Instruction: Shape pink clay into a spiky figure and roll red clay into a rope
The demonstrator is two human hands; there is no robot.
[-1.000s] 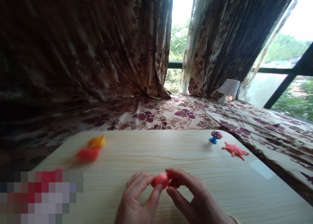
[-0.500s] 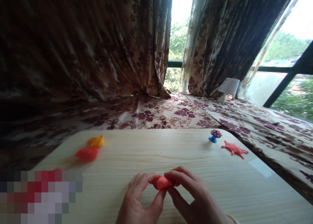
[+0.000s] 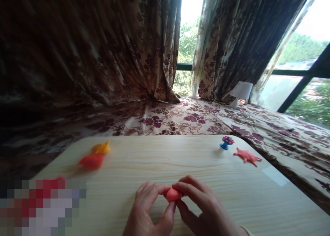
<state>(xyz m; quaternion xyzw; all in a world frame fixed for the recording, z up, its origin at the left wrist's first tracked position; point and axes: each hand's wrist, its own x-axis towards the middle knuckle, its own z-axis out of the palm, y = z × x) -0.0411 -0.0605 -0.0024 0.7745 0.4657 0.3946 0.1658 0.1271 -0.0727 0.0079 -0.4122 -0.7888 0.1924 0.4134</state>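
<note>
Both my hands meet over the near middle of a pale wooden table (image 3: 232, 194). My left hand (image 3: 148, 212) and my right hand (image 3: 203, 208) pinch a small lump of pink-red clay (image 3: 173, 194) between thumbs and fingertips. The lump sits just above the table top. Fingers of both hands curl round it and hide its lower part.
A red clay piece (image 3: 91, 161) and an orange clay piece (image 3: 101, 148) lie at the left. A blue clay mushroom with red dots (image 3: 227, 142) and a flat red clay crab shape (image 3: 246, 156) sit at the far right. Behind the table is a floral cloth, curtains and a small white lamp (image 3: 241, 91).
The clay lump has been squeezed and turned between my fingertips, and my hands have closed in a little tighter round it. Nothing else on the table moved.
</note>
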